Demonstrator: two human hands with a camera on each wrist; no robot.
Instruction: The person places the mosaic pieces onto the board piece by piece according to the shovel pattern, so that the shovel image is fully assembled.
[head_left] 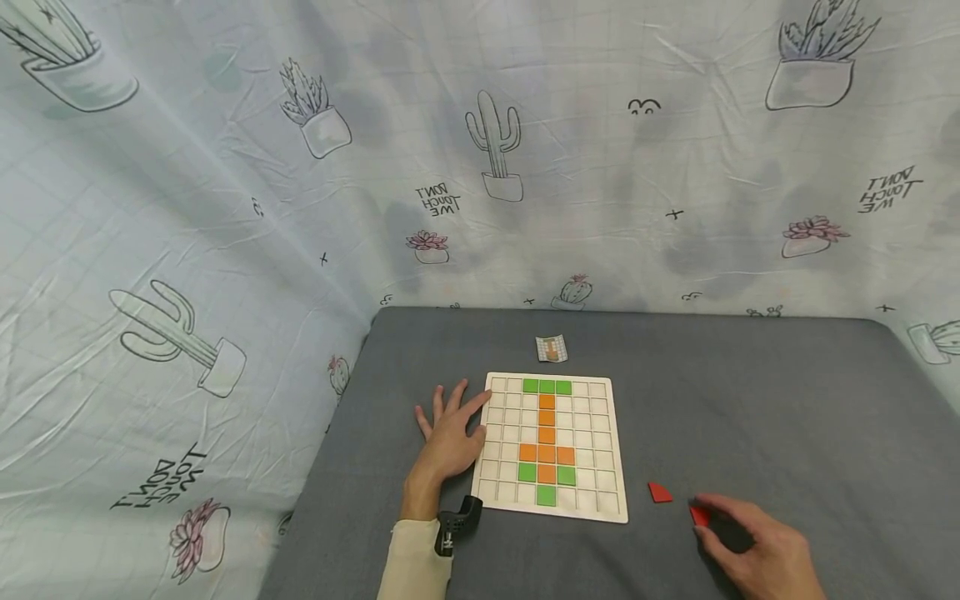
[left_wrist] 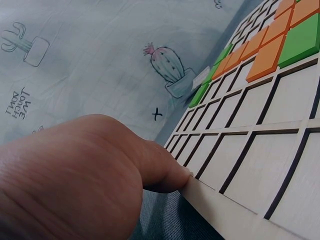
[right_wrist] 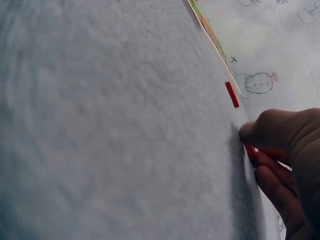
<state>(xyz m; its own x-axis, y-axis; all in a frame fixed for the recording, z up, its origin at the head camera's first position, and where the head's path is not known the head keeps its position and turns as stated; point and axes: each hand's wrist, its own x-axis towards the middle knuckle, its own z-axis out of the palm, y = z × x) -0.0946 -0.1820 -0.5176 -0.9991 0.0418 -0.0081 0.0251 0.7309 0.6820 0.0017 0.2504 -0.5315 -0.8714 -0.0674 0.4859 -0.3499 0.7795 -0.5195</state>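
Note:
A pale wooden grid board (head_left: 592, 483) lies on the grey cloth. Green and orange square tiles (head_left: 547, 435) sit in its cells, forming an upright column with a green row across the top. My left hand (head_left: 450, 442) has its fingers spread at the board's left edge; in the left wrist view the thumb (left_wrist: 167, 170) touches that edge. Right of the board, my right hand (head_left: 765, 546) pinches a red tile (head_left: 700, 516) between thumb and fingers, low over the cloth. Another red tile (head_left: 660, 492), with one curved side, lies between this hand and the board.
A small printed card (head_left: 551, 348) with a grid picture lies behind the board. Grey cloth (head_left: 787, 400) covers the table. A pale curtain (head_left: 585, 183) printed with cacti hangs at the back and left. A black strap device (head_left: 457, 525) is on the left wrist.

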